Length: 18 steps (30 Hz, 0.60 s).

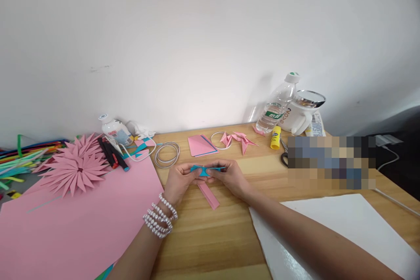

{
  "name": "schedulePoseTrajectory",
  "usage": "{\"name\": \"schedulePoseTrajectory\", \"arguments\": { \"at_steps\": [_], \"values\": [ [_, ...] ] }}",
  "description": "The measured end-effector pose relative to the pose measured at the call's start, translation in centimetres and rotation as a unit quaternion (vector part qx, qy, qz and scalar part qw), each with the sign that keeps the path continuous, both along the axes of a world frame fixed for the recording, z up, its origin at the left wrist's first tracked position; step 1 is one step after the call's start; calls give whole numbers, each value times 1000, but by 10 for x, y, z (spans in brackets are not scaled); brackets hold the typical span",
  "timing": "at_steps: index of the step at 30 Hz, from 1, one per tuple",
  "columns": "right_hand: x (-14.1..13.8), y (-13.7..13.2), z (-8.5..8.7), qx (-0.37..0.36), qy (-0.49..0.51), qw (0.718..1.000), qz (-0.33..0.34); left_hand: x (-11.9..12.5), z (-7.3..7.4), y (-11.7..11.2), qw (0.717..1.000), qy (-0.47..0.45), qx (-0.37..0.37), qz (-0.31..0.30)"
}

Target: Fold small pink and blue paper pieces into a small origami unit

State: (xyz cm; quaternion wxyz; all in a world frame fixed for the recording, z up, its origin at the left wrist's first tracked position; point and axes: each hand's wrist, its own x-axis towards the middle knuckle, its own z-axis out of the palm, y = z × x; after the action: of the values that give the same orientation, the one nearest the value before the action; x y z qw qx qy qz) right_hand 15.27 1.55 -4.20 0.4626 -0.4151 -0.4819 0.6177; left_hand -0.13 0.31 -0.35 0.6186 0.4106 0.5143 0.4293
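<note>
A small piece of blue paper [204, 171] is pinched between my two hands above the middle of the wooden table [203, 245]. My left hand [180, 177], below a wrist with several strands of pearl bracelet [160, 216], closes on its left end. On the right end, the fingers of my right hand [231, 177] are closed. A folded pink paper strip [209, 197] lies just beneath the hands. Beyond them rests a stack of pink and blue paper rectangles [201, 145]. Folded pink paper pieces [243, 141] lie to its right, near a thin ring [216, 141].
Pink paper flowers [78, 168], markers [111, 153] and a large pink sheet [98, 227] occupy the left. At the back right stand a water bottle [275, 107], mug [302, 116] and glue stick [276, 138]. Scissors [284, 157] lie beside a blurred patch; a white board [328, 218] is nearer.
</note>
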Motion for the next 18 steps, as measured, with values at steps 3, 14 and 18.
{"name": "schedulePoseTrajectory", "arguments": {
  "at_steps": [3, 14, 18],
  "values": [
    [1, 1, 1, -10, 4, 1000, -7, -1, -1, 1, 1000, -6, 9, 6],
    [2, 4, -1, -54, 96, 994, -12, -6, -4, 3, 998, -41, 32, 26],
    [2, 4, -1, -57, 95, 994, -22, -8, -5, 4, 999, -33, 31, 29]
  ]
}}
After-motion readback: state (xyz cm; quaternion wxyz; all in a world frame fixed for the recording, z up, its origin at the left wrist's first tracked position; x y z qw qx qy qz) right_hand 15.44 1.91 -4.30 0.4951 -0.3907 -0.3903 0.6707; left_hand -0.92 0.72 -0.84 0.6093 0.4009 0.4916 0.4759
